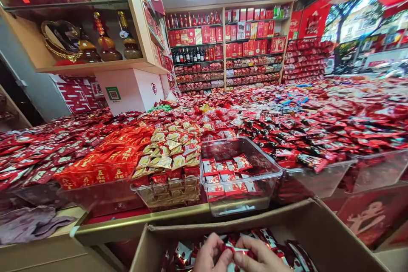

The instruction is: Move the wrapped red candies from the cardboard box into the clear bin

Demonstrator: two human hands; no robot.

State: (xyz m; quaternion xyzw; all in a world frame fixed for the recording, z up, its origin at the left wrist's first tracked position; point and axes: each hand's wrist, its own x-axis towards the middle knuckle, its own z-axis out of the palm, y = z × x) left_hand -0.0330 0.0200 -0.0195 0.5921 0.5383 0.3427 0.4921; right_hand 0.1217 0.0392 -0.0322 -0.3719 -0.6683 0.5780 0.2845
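Note:
At the bottom centre, my left hand (208, 256) and my right hand (259, 257) meet with thumbs and fingertips closed on a small red and white snack packet (236, 250). My fingers cover much of it, so whether it is one packet or more is hard to make out. Both hands are over an open cardboard box (296, 216), which holds many loose shiny red and white packets (183, 253). Just beyond the box stands a clear plastic bin (242, 208), partly filled with neat rows of similar red and white packets (230, 175).
Left of that bin, another bin holds stacked gold packets (172, 161), beside orange-red packets (114, 165). Heaped bins of red packets (306, 136) stretch right. A purple cloth (35, 223) lies at left; a display cabinet (105, 66) overhangs. Stocked shelves (224, 51) line the back.

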